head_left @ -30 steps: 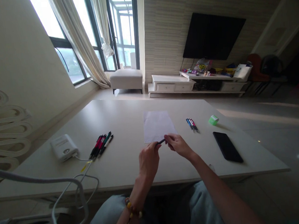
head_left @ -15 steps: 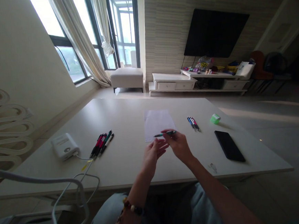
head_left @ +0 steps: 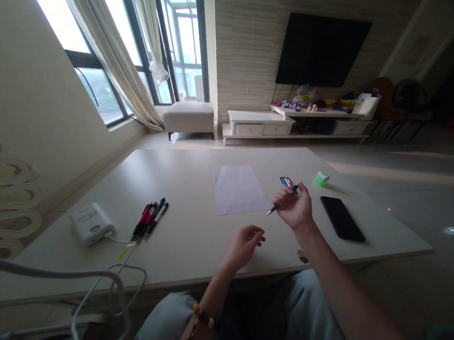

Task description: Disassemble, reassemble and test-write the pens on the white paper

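Observation:
My right hand is closed around a dark click pen, whose tip points down and left, above the table just right of the white paper sheet. The thumb presses near the pen's upper end. My left hand hovers near the table's front, below the sheet, fingers loosely curled and apart with nothing visible in them. A few pens lie behind my right hand, partly hidden by it. Beside my right wrist, near the front edge, is a small yellow figure.
At left lie several pens in a bunch, near a white power bank with a white cable. A black phone and a small green container are at right. The table's front edge is close to my knees.
My right hand has moved right with the pen, away from the sheet, and turned palm-side up. My left hand has dropped back toward me. The small yellow figure has come into sight.

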Demonstrator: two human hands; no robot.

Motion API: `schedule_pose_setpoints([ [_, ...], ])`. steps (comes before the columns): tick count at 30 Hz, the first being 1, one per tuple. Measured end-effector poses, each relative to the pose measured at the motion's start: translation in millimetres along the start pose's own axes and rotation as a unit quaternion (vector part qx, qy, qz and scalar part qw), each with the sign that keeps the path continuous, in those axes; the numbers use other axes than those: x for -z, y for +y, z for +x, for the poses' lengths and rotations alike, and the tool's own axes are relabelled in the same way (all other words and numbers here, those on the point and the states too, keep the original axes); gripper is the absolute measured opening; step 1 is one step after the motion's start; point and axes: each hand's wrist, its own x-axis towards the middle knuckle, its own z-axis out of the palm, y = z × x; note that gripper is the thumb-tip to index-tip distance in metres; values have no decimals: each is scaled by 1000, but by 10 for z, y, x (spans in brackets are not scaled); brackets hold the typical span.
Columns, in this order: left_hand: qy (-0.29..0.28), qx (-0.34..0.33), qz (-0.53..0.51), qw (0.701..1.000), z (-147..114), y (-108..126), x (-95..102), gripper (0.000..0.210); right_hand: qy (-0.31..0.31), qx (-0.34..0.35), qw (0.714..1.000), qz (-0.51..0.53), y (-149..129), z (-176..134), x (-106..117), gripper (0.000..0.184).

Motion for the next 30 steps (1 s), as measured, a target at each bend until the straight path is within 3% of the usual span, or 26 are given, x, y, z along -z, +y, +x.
schedule_pose_setpoints([
  [8, -7, -9, 57, 998, 3, -32, -24, 23, -15, 14, 1000, 0, -32, -10, 59, 40],
  [11, 15, -22, 130, 991, -9, -31, -24, 23, -19, 5, 1000, 23, -50, 5, 62, 39],
  [15, 89, -99, 340, 931, 4, -34, -54, 26, -7, -22, 1000, 15, -70, 33, 34, 27],
  [17, 96, -139, 411, 896, 55, -62, -85, 28, 5, -31, 999, -5, -61, 45, 29, 19],
  [19, 93, -160, 453, 872, 138, -120, -114, 32, 15, -47, 999, -22, -32, 55, 40, 24],
  [23, 98, -147, 511, 841, 312, -279, -135, 43, 34, -74, 993, -84, 67, 83, 102, 40],
  [30, 108, -114, 587, 794, 247, -308, -184, 45, 60, -5, 965, -256, 238, 159, 257, 27],
])
